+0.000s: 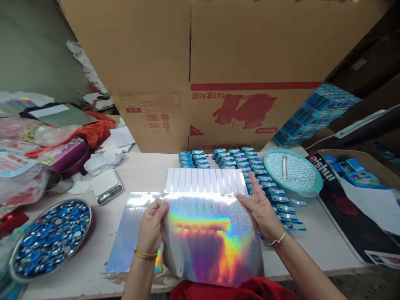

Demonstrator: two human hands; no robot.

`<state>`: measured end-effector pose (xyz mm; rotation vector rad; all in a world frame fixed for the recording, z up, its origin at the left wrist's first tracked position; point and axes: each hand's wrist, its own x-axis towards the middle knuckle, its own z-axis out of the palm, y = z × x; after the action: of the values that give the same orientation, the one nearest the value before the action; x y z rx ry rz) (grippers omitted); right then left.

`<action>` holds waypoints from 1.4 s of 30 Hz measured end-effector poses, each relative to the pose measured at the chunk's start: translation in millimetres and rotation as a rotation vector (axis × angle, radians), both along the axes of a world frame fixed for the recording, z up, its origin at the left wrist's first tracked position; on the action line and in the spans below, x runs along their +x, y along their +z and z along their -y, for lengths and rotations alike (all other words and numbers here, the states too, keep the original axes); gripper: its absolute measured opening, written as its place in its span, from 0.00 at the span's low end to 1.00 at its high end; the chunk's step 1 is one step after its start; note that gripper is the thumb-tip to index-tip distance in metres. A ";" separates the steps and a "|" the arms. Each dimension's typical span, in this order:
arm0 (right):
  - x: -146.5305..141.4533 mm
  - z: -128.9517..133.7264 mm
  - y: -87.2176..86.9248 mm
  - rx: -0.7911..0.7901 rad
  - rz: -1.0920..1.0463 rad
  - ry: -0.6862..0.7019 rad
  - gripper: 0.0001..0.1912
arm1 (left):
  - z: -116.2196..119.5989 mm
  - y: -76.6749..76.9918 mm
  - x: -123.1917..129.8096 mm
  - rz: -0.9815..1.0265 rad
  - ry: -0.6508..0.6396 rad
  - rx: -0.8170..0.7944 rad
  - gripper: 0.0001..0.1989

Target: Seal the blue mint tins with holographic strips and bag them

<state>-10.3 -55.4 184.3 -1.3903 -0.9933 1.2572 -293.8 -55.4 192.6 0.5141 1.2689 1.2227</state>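
A shiny rainbow-silver holographic sheet (212,233) is held up in front of me, its lower part hanging near the red clothing on my lap. My left hand (153,223) pinches its left edge between thumb and fingers. On the opposite edge, my right hand (261,208) grips with the thumb on the face and the index finger pointing up; its other fingers are partly hidden. A row of white strips (203,180) shows just beyond the sheet's top edge. Under my left forearm, another holographic sheet (125,237) lies flat on the white table (140,173).
Rows of small blue boxes (283,198) stand behind my right hand. A turquoise tray (317,187) of pale pellets sits beyond them. To the left are a metal bowl (89,225) of blue discs and a small scale (108,185). A large cardboard box (156,62) blocks the back.
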 end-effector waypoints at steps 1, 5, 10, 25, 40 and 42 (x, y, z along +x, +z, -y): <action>14.5 3.8 -6.9 0.013 0.164 0.008 0.50 | 6.7 -1.6 14.3 0.003 -0.014 -0.018 0.24; 54.8 11.9 -12.1 0.337 0.822 0.092 0.47 | 25.0 1.5 79.1 -0.025 -0.137 -0.024 0.24; 66.2 3.7 16.2 0.612 0.857 0.563 0.54 | 31.2 31.5 144.3 -0.025 -0.442 0.077 0.21; 106.8 -1.4 67.1 0.682 0.265 0.904 0.39 | 64.3 105.7 199.7 -0.440 -0.465 0.368 0.13; 141.3 -26.2 68.3 0.501 0.157 0.956 0.18 | 18.7 114.6 205.0 -1.165 -0.209 0.636 0.13; 157.9 -40.0 62.8 0.455 0.210 0.955 0.19 | -0.2 102.5 193.3 -1.162 -0.121 0.655 0.15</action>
<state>147.6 -15.5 247.1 -0.6772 -2.0821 1.4040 -100.4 -55.2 295.1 1.9460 1.6861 1.2333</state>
